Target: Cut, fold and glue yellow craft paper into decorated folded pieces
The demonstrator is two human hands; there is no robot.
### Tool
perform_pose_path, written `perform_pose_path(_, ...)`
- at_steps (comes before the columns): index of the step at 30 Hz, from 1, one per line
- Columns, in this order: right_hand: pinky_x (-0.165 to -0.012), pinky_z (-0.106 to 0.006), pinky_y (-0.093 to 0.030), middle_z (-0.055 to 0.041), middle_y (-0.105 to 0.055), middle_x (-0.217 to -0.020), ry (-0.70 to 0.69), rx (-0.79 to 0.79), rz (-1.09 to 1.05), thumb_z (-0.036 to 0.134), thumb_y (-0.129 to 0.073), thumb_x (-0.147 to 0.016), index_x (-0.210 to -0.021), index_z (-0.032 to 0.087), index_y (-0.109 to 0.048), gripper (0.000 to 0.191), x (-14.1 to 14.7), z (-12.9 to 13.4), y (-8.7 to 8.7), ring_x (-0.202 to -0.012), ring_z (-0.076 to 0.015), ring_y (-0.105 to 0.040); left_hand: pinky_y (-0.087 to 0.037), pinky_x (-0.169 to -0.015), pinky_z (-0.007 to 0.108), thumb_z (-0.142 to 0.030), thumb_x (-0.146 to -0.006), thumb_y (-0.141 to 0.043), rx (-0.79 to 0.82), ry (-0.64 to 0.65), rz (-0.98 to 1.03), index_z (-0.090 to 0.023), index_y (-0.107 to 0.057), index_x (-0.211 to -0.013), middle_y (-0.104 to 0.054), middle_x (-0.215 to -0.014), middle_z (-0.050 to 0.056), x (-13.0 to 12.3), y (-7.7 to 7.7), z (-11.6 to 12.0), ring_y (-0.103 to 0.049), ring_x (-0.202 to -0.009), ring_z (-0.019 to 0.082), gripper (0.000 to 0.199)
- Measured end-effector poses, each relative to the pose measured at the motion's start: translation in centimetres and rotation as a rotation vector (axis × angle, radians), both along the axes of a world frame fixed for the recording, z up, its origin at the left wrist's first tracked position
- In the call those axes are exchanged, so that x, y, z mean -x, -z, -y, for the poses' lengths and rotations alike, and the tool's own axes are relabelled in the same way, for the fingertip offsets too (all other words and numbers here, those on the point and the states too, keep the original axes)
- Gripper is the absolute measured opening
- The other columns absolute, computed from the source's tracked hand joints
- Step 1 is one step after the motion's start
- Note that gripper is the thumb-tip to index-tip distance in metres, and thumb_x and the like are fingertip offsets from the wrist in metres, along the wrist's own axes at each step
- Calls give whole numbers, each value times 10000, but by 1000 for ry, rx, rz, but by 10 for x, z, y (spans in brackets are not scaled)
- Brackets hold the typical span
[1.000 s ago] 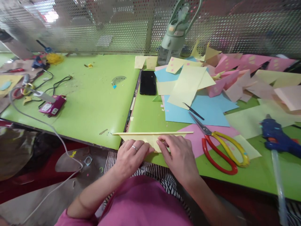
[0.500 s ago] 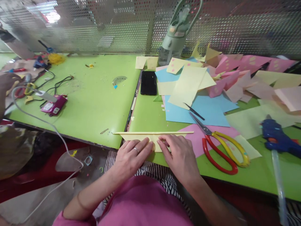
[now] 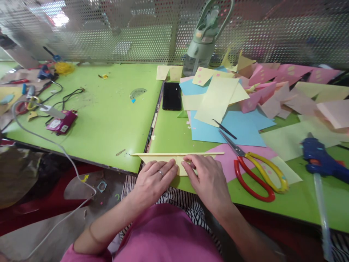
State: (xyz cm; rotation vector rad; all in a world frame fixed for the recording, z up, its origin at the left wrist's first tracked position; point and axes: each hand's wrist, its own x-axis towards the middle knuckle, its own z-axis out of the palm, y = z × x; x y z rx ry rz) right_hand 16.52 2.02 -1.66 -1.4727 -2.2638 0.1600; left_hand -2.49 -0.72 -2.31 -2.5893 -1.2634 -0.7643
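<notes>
A folded pale yellow paper (image 3: 182,170) lies along the table's front edge, with a narrow raised strip running along its far side. My left hand (image 3: 159,177), with a ring on one finger, rests flat on the paper's left half, fingers stretched out side by side. On the right half, my right hand (image 3: 209,177) has its fingers bent and its thumb close to the index finger, gripping the paper near the fold. The paper under both palms is hidden. Right of my right hand lie scissors (image 3: 255,171) with red and yellow handles, over a pink sheet (image 3: 227,171).
Black tweezers (image 3: 224,128) lie on blue paper (image 3: 240,127). Behind are a phone (image 3: 171,96), a water bottle (image 3: 200,51) and heaped folded paper. A blue glue gun (image 3: 321,154) sits at right. Leftward lie a protractor (image 3: 138,93), a purple box (image 3: 62,123) and a white cable (image 3: 62,147).
My left hand has shifted slightly to the right on the paper; my right hand stays nearly in place. Another person's hand at the left edge has gone out of view.
</notes>
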Motion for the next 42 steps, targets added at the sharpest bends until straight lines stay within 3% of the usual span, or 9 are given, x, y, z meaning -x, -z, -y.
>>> perform_pose_path(12,-742,-353,-375,-45,-676,-869,-31,-11,-42,403,-421,-1015,-943,217,-636,293,0,-1,2,-848,-215,-592,-512,-868,310,-174,-1008,-465,32,-51,12,-162,-645,-1090,-677,-1277,79,-2,5,2,-628,-1054,182,198)
perform_pose_path(18,-773,-360,-428,-47,-675,-922,-97,33,-90,400,-433,-1012,-996,224,-651,280,-10,4,-3,-878,-207,-600,-504,-805,322,-168,-1001,-473,18,-79,26,-152,-637,-1112,-720,-1092,71,-2,5,4,-622,-889,184,198)
perform_pose_path(26,-779,-346,-498,-67,-654,-956,-190,-19,-97,361,-475,-1000,-1161,216,-661,286,-27,8,2,-895,-197,-609,-486,-888,327,-135,-1010,-433,66,-11,25,-150,-594,-1246,-675,-1285,69,6,10,9,-609,-1062,187,287)
perform_pose_path(32,-790,-347,-480,-83,-647,-952,-195,-142,-36,306,-517,-980,-1173,173,-676,283,-20,6,8,-875,-202,-587,-480,-955,354,-109,-1000,-408,68,-9,28,-118,-578,-1280,-641,-1316,113,7,12,16,-569,-1161,211,328)
perform_pose_path(36,-862,-385,-449,-110,-634,-1055,-133,-195,-4,327,-544,-965,-1162,195,-689,278,-18,10,6,-970,-233,-579,-495,-939,380,-118,-983,-444,53,-74,21,-138,-577,-1292,-655,-1200,126,4,12,19,-593,-1021,218,337)
perform_pose_path(39,-844,-392,-422,-94,-655,-1015,-53,-284,4,311,-646,-908,-1068,244,-731,192,-15,15,4,-926,-233,-577,-498,-908,371,-117,-986,-433,60,-62,1,-146,-573,-1297,-668,-1123,106,4,11,20,-591,-962,208,342)
perform_pose_path(42,-801,-377,-403,-50,-717,-945,-61,-350,16,243,-716,-861,-1049,269,-734,191,-14,19,3,-870,-212,-590,-495,-886,358,-124,-992,-430,72,-51,0,-146,-584,-1282,-683,-1135,94,3,9,20,-591,-967,204,329)
